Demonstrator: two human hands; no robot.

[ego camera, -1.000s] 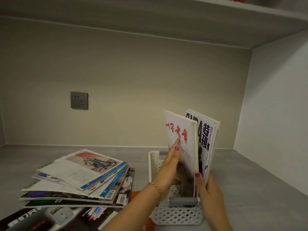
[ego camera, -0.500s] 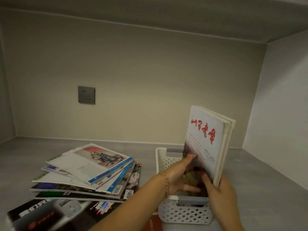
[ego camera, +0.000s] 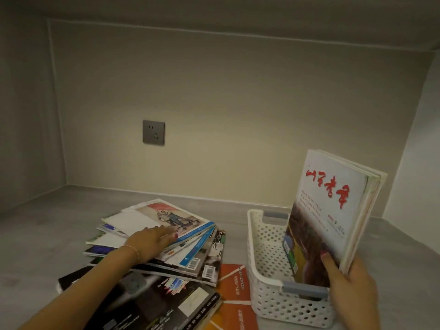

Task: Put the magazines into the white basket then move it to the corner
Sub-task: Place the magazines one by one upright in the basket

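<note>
A white perforated basket (ego camera: pixel 258 265) with grey handles stands on the grey surface at the lower right. Several magazines (ego camera: pixel 333 210) stand upright in its right side, the front one with red lettering on its cover. My right hand (ego camera: pixel 350 279) grips their near lower edge, thumb on the cover. To the left lies a fanned stack of magazines (ego camera: pixel 195 248). My left hand (ego camera: pixel 152 241) rests flat on the top magazine of that stack, fingers spread.
A dark magazine (ego camera: pixel 162 296) and an orange one (ego camera: pixel 235 296) lie under and in front of the stack. A grey wall socket (ego camera: pixel 153 132) is on the back wall. Side walls close the alcove left and right; the back right corner (ego camera: pixel 390 210) lies behind the basket.
My left hand has left the upright magazines in the basket and moved left onto the stack. My right hand still holds the upright magazines. The view has shifted left.
</note>
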